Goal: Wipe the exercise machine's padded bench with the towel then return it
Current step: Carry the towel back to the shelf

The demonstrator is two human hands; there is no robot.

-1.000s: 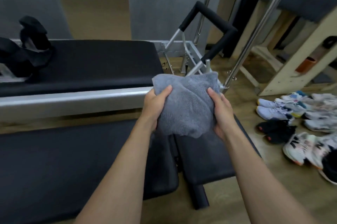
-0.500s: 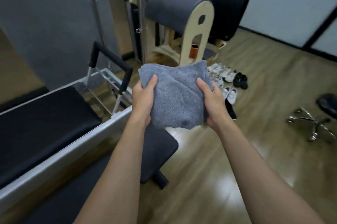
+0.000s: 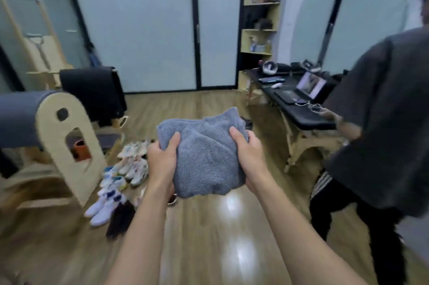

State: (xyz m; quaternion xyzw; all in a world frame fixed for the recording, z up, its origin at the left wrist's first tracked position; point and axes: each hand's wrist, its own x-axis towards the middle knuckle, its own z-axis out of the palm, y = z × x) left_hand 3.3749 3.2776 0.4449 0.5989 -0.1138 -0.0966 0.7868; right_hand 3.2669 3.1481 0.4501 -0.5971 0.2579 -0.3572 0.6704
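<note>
A folded grey towel (image 3: 205, 153) is held up in front of me over the wooden floor. My left hand (image 3: 162, 160) grips its left edge, thumb on top. My right hand (image 3: 249, 157) grips its right edge the same way. The exercise machine's black padded bench is out of view.
A wooden barrel frame with grey padding (image 3: 62, 136) stands at the left. Several shoes (image 3: 120, 180) lie on the floor beside it. A black padded table (image 3: 299, 108) with a laptop (image 3: 301, 91) is at the right. Another person (image 3: 380, 127) stands close at the right edge.
My view has swung right, away from the black bench toward the room. The towel stays held in both hands. A person and the table have come into view.
</note>
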